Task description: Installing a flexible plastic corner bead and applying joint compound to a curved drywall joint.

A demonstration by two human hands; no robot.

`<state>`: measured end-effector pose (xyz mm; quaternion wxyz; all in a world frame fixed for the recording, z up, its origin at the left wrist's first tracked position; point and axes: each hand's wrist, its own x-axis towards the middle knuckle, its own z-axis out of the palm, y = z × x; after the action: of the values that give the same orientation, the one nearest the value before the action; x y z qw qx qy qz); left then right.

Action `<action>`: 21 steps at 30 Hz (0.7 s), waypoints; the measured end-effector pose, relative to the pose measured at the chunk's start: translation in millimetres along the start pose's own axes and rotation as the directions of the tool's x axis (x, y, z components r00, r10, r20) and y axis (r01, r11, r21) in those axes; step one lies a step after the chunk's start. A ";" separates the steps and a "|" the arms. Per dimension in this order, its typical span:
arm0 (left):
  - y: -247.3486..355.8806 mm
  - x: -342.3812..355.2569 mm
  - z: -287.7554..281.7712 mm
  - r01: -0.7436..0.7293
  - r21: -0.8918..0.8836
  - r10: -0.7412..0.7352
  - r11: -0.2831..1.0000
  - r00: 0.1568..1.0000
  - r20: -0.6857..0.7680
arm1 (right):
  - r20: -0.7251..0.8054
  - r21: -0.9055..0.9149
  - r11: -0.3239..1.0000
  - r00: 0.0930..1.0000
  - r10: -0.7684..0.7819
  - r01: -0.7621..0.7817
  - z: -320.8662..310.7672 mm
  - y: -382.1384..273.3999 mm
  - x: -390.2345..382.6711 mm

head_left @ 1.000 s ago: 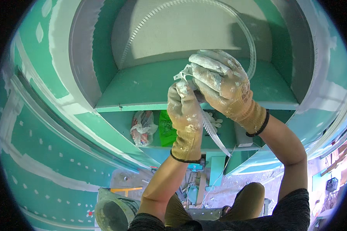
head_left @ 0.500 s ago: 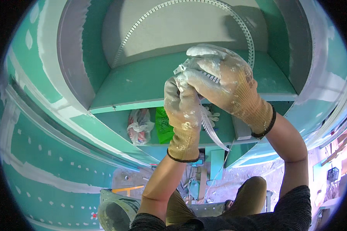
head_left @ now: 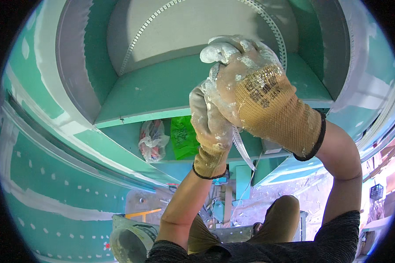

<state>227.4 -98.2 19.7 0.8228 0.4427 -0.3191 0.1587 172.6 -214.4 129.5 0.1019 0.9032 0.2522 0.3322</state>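
Note:
In tan knit gloves with white-crusted grey palms, my hands meet in front of the green shelf [head_left: 158,94]. My left hand [head_left: 210,116] is closed round a white perforated corner bead [head_left: 240,144], whose notched tail hangs down past the wrist. Wrapped over its upper part, my right hand [head_left: 256,87] presses against the left fingers, and both hide the bead's gripped end. Behind them another perforated bead [head_left: 274,30] curves as an arch inside the rounded niche.
Under the shelf lie a clear plastic bag with red contents [head_left: 153,140] and a green bag [head_left: 183,138]. A bucket [head_left: 131,245] stands at the lower left. Tools and board offcuts litter the floor below my raised standing place. Curved green plasterboard walls [head_left: 74,188] enclose both sides.
My right hand has rolled over, showing its back, and closed further over the bead. The bead piece seen between the fingers is now covered. The view has shifted slightly.

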 end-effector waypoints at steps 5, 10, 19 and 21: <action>-5.0 -1.6 4.0 -0.041 0.084 0.042 0.996 0.999 -0.011 | -0.043 -0.234 0.967 0.993 -0.113 0.100 25.2 9.1 -8.9; -13.7 3.8 -1.5 -0.130 0.231 0.137 0.964 0.991 -0.013 | -0.141 -0.060 0.997 0.988 -0.066 0.058 28.5 10.5 0.0; 5.7 8.3 1.2 0.157 -0.095 -0.168 0.983 0.979 -0.117 | -0.273 0.413 0.910 0.947 0.170 -0.044 16.3 38.8 -1.3; 12.2 1.9 -8.1 0.240 0.058 -0.231 0.969 0.964 -0.131 | 0.120 0.774 0.613 0.987 0.103 -0.158 21.8 45.0 14.6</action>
<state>225.2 -84.8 25.3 0.8371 0.4968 -0.2067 0.0985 213.7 -245.4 136.8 -0.3167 0.8836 0.3015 0.1672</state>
